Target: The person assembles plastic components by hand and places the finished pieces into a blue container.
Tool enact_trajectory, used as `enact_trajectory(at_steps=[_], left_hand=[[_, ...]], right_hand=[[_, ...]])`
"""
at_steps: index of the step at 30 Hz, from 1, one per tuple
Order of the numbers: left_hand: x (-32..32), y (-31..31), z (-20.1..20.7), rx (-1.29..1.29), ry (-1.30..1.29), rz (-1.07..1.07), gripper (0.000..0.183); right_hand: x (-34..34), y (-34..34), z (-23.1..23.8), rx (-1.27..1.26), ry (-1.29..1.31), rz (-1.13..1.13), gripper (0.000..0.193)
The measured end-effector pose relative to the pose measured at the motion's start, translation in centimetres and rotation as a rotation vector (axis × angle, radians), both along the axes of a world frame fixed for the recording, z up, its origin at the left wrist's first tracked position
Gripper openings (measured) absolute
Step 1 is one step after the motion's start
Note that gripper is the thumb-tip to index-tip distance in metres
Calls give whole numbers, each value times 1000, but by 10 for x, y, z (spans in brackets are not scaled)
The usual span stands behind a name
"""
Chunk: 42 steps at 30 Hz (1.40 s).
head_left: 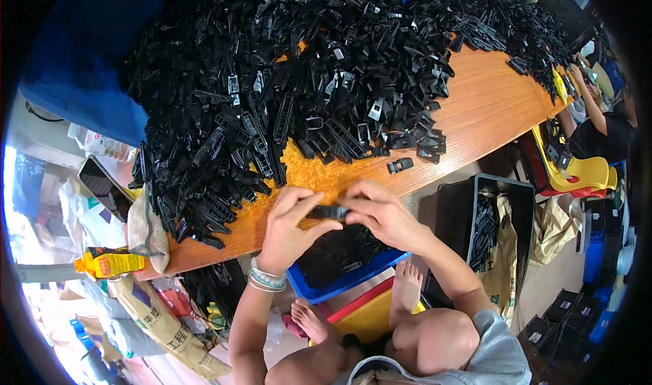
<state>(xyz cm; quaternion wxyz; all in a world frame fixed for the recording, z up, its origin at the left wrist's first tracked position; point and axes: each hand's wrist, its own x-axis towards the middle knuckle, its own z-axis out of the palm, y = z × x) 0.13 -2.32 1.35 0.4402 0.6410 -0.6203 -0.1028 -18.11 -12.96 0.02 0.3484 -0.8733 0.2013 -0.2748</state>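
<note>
Over the table's front edge, my left hand (288, 227) and my right hand (386, 216) face each other with a small black plastic part (328, 212) between them. The part is slightly blurred. My left thumb and forefinger close around its left end, while the fingers of my right hand pinch its right end. Beyond my hands, a large heap of black plastic parts (272, 79) covers much of the wooden table (485, 89). One loose black part (401, 165) lies near the edge. Below my hands, a blue bin (322, 293) contains more black pieces.
To the right stands a black crate (506, 181) with black parts and brown paper. A yellow chair (587, 174) is beyond it, near another person (601, 123). A yellow bottle (112, 263) is at the table's left end. Paper sacks (166, 327) sit lower left.
</note>
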Motion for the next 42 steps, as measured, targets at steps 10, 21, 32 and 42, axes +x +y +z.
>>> enact_trajectory(at_steps=[10, 21, 32, 42], left_hand=[[18, -16, -4, 29, -786, 433, 17], [-21, 4, 3, 112, 544, 316, 28], [-7, 1, -6, 79, 68, 134, 31], [4, 15, -10, 123, 75, 66, 24]], right_hand=[[-34, -23, 8, -568, 97, -466, 39], [-23, 5, 4, 695, -267, -402, 23], [-3, 6, 18, 501, 50, -85, 31], [1, -8, 15, 310, 79, 22, 26]])
